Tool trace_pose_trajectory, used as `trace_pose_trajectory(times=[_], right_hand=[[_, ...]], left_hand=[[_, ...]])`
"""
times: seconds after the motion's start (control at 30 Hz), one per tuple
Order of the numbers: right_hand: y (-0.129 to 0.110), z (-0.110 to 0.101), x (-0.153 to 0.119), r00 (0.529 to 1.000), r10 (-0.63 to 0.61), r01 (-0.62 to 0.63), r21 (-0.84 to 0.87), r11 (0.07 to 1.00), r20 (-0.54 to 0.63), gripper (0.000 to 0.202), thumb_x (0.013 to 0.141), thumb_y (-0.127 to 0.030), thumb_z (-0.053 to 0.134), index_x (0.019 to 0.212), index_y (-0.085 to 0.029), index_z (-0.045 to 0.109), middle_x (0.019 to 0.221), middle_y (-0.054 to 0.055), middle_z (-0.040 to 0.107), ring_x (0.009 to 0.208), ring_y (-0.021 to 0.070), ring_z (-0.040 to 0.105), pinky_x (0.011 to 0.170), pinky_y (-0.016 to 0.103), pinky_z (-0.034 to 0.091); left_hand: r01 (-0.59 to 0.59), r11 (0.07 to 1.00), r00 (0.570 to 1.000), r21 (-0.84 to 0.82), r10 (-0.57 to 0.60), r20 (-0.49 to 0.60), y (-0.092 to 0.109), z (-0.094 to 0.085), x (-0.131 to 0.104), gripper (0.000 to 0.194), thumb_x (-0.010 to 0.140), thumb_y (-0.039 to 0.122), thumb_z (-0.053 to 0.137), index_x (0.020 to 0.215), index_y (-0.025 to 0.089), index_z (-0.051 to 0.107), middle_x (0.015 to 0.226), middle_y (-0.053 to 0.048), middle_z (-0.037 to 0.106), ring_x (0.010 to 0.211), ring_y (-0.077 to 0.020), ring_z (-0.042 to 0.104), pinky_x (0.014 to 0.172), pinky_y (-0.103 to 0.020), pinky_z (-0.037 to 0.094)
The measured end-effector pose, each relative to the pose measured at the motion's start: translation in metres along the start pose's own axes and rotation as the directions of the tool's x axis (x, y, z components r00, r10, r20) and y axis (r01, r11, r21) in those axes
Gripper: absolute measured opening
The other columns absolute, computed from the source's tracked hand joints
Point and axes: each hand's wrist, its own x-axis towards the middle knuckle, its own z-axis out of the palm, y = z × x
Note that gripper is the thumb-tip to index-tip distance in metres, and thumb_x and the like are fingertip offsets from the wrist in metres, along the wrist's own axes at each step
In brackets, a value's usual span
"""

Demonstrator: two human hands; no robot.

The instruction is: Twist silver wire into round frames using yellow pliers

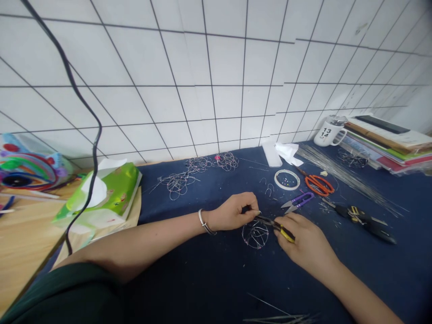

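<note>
The left hand (236,211), with a silver bangle (204,222) at its wrist, has its fingers closed in a pinch at the upper edge of a round wire ornament (255,236); the exact strand between them is too small to make out. The right hand (305,240) has its fingers wrapped around yellow-handled pliers (288,235), whose nose points toward the left fingertips, over the ornament's top (whether the jaws bite on wire, I cannot tell). The ornament, looped and dotted with small pinkish beads, sits between the two hands, above the dark blue cloth (189,279) spread over the desk (30,243).

Beyond the left hand, three similar clusters of looped wire (178,184) lie in a slanting row near the tiled wall (162,58). Beyond the right hand are purple thread snips (308,197), their blades apart, then a white-rimmed dish (277,180) holding tiny coloured beads, and orange-handled scissors (329,186) just beside it. A black-handled tool (381,230) lies farther right, below a long sheaf of straight wires (351,180). A white mug (326,135) stands near the wall beside a stack of books and papers (388,148). At left, a green tissue pack (126,184) overlaps the cloth's edge, crossed by a hanging black cable (81,99).
</note>
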Motion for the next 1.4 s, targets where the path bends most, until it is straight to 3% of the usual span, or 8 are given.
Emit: trace_pose_trajectory(times=[0.57,0.9,1.4], right_hand=[[-0.006,-0.002,-0.004,0.999,-0.038,0.031,-0.181,0.983,-0.036,0.026,0.079,-0.021,0.046,0.099,-0.020,0.062,0.083,0.005,0.060,0.078,0.0173,0.055,0.073,0.031,0.043],[-0.014,-0.003,-0.007,0.986,-0.127,0.087,-0.313,0.946,-0.110,0.026,0.080,-0.021,0.045,0.098,-0.015,0.063,0.079,0.008,0.060,0.072,0.0173,0.054,0.068,0.030,0.042],[-0.012,-0.002,-0.008,0.988,-0.096,0.061,-0.272,0.960,-0.118,0.025,0.080,-0.021,0.044,0.096,-0.017,0.063,0.076,0.006,0.058,0.071,0.0165,0.054,0.065,0.028,0.041]], left_hand=[[0.025,0.998,1.000,0.056,-0.024,-0.019,-0.001,0.002,0.000,0.008,0.078,0.012,0.046,0.071,0.014,0.047,0.072,-0.001,0.050,0.065,-0.0082,0.045,0.062,-0.020,0.039],[0.023,0.997,0.999,0.070,-0.020,-0.045,-0.002,0.004,0.001,0.009,0.077,0.012,0.047,0.068,0.014,0.047,0.069,0.000,0.049,0.063,-0.0080,0.044,0.062,-0.020,0.038],[-0.024,0.999,1.000,0.030,0.024,-0.002,-0.005,0.003,0.000,0.008,0.079,0.013,0.046,0.071,0.013,0.048,0.073,-0.002,0.052,0.066,-0.0085,0.046,0.064,-0.022,0.040]])
